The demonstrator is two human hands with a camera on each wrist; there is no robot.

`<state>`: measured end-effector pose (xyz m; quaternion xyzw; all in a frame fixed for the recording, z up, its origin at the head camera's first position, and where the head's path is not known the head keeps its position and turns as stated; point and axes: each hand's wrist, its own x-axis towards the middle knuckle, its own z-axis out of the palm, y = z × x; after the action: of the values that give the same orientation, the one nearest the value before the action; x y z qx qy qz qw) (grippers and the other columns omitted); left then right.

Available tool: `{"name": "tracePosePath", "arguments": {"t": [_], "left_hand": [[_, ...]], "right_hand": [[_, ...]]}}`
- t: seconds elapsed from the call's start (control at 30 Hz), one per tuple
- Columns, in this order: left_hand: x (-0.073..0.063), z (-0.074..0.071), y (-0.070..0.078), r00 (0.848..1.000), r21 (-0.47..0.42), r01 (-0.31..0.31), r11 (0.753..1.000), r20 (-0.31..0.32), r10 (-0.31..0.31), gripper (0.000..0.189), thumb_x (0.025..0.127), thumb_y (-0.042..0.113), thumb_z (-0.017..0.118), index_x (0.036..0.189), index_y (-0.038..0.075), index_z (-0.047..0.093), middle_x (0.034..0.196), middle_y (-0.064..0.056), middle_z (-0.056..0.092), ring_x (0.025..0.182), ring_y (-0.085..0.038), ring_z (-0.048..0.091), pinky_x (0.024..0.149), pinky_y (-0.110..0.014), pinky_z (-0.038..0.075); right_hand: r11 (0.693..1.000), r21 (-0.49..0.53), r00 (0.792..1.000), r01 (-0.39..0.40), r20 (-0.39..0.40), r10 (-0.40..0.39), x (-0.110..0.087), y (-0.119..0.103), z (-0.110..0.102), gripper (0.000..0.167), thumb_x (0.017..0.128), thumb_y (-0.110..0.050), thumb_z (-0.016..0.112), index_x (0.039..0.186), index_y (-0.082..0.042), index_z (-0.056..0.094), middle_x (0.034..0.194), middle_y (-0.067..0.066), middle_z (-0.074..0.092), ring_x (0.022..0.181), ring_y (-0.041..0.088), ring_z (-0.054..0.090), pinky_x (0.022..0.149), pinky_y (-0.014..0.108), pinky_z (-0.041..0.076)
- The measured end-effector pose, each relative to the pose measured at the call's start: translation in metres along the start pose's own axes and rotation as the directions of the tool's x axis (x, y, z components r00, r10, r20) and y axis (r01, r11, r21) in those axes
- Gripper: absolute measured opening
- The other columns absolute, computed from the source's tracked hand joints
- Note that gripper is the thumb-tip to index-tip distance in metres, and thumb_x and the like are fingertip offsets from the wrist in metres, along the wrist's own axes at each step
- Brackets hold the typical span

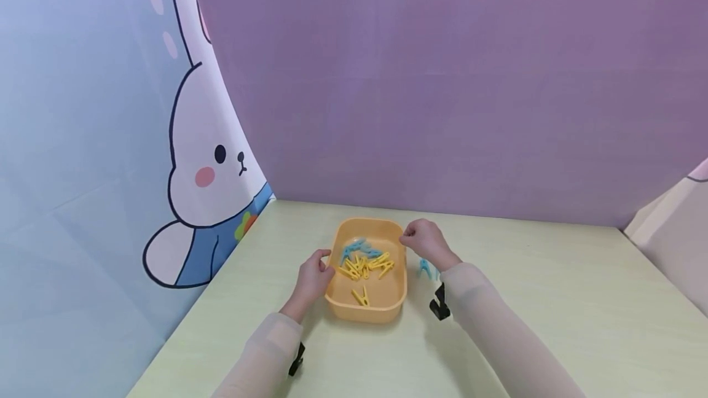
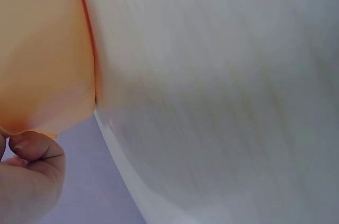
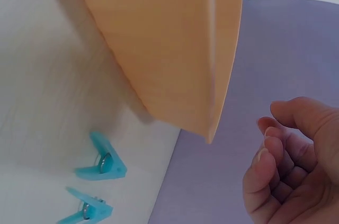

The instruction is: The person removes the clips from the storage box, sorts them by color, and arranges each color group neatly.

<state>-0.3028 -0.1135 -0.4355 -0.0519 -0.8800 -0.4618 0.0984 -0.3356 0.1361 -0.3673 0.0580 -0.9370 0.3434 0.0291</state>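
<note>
An orange plastic basin (image 1: pixel 366 314) stands on the table, holding several yellow clothespins (image 1: pixel 362 266) and several blue clothespins (image 1: pixel 354 247). My left hand (image 1: pixel 314 274) is at the basin's left side and grips its rim between thumb and fingers. Over the right rim, near the far corner, hovers my right hand (image 1: pixel 426 239), its fingers loosely curled and holding nothing. The right wrist view shows that hand (image 3: pixel 291 155) apart from the basin wall (image 3: pixel 159 38). Two blue clothespins (image 3: pixel 108 163) lie on the table, right of the basin and beneath the right wrist.
The pale green table (image 1: pixel 553 300) stretches widely to the right. A purple backdrop (image 1: pixel 442 91) hangs behind it, and a blue cloth with a cartoon rabbit (image 1: pixel 204 134) hangs along the left edge. Each wrist carries a black camera mount (image 1: pixel 440 303).
</note>
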Motion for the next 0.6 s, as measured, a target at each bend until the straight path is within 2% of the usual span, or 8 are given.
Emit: {"name": "tracePosePath", "arguments": {"t": [0.43,0.6], "left_hand": [[0.001,0.000,0.001,1.000,-0.015,-0.004,1.000,0.000,0.004,0.038,0.082,-0.003,0.055,0.120,-0.006,0.052,0.066,-0.003,0.041,0.054,-0.013,0.039,0.048,-0.024,0.034],[0.000,-0.001,0.004,1.000,-0.013,-0.019,1.000,-0.005,0.019,0.038,0.081,-0.004,0.055,0.119,-0.007,0.052,0.066,-0.002,0.040,0.054,-0.013,0.038,0.049,-0.024,0.034]], "right_hand": [[1.000,-0.030,1.000,-0.006,0.015,0.006,0.007,-0.015,0.005,0.010,0.083,-0.013,0.064,0.080,-0.004,0.068,0.075,0.004,0.061,0.068,0.017,0.054,0.060,0.028,0.047],[0.999,-0.048,1.000,0.024,0.018,-0.023,0.010,-0.024,0.004,0.011,0.084,-0.013,0.064,0.083,-0.003,0.068,0.079,0.005,0.062,0.069,0.017,0.055,0.062,0.030,0.048]]}}
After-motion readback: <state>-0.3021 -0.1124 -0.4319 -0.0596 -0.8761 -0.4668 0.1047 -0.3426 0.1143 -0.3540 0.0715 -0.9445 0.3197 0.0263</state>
